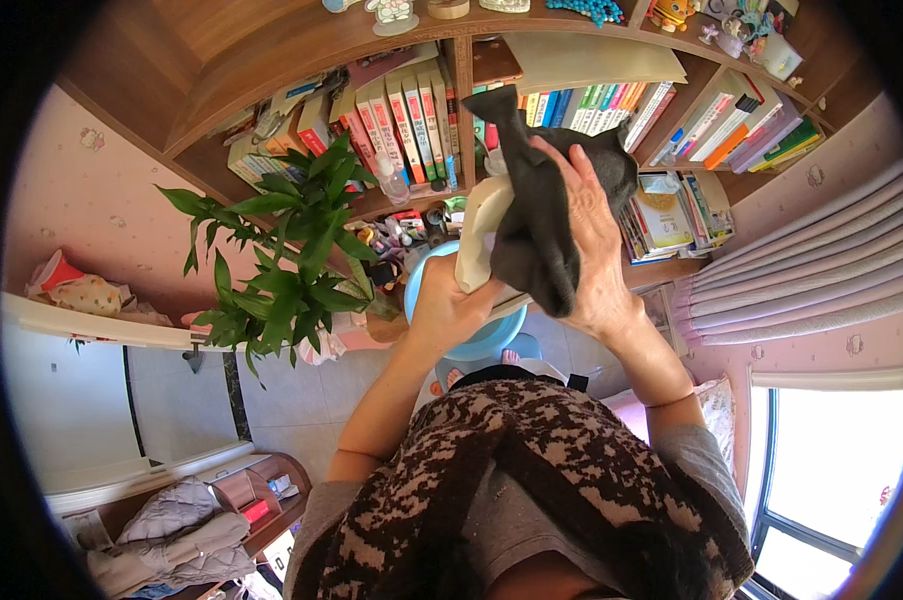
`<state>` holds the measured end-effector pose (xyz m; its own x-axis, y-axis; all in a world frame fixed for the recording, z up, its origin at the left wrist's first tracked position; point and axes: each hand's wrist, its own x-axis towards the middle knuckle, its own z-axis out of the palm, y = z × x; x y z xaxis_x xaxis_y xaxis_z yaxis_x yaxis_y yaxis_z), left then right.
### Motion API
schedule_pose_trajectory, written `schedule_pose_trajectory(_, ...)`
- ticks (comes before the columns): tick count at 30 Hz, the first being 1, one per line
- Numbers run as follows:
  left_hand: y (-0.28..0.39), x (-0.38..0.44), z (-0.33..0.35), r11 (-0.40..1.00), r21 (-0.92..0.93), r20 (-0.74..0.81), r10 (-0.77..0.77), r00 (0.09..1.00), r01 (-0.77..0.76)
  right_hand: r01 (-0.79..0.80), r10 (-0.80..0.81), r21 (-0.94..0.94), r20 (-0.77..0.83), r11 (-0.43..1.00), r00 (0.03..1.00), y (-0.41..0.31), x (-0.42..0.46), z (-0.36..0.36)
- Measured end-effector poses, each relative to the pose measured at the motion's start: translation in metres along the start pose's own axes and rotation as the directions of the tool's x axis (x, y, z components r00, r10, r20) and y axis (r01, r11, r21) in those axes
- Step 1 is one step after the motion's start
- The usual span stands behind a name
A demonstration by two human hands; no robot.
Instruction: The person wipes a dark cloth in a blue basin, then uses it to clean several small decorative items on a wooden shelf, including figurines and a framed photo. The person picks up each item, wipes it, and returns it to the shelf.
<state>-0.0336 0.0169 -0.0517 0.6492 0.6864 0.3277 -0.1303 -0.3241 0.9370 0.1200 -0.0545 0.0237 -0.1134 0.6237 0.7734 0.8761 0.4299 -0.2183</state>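
My left hand point(451, 307) grips a cream-coloured, hard-looking object point(481, 225) with a rounded edge; I cannot tell what it is. A dark grey cloth point(537, 217) hangs in loose folds under my right hand point(597, 247), whose fingers lie spread along it. The cloth overlaps the right side of the cream object and hides much of it. Beneath both hands is a light blue basin point(421, 274), partly covered by them.
A wooden bookcase point(462, 112) with rows of books point(402, 124) stands ahead. A leafy green plant point(294, 255) rises at the left, near a clear spray bottle point(393, 180) and small items point(399, 232). Pleated curtains point(804, 262) hang right; slippered feet point(511, 356) show below.
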Motion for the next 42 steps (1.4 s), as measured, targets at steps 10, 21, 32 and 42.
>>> schedule_pose_trajectory(10, -0.028, -0.015, -0.004, 0.871, 0.393, 0.083, 0.285, 0.955, -0.294, 0.532, -0.359, -0.366, 0.444, 0.764, 0.821, 0.004, 0.002, 0.017)
schedule_pose_trajectory(21, -0.009, 0.009, -0.004, 0.902, 0.352, 0.226, 0.176, 0.958, -0.249, 0.481, -0.332, -0.345, 0.408, 0.806, 0.850, 0.016, 0.020, 0.011)
schedule_pose_trajectory(32, 0.003, 0.018, 0.002, 0.905, -0.152, 0.249, -0.353, 0.902, 0.396, -0.391, 0.395, -0.220, -0.027, 0.894, 0.918, 0.094, 0.017, -0.039)
schedule_pose_trajectory(42, 0.028, 0.027, 0.006, 0.619, -0.700, 0.061, -0.445, 0.894, 0.356, -0.456, 0.549, 0.353, -0.234, 0.817, 0.802, 0.034, -0.035, -0.042)
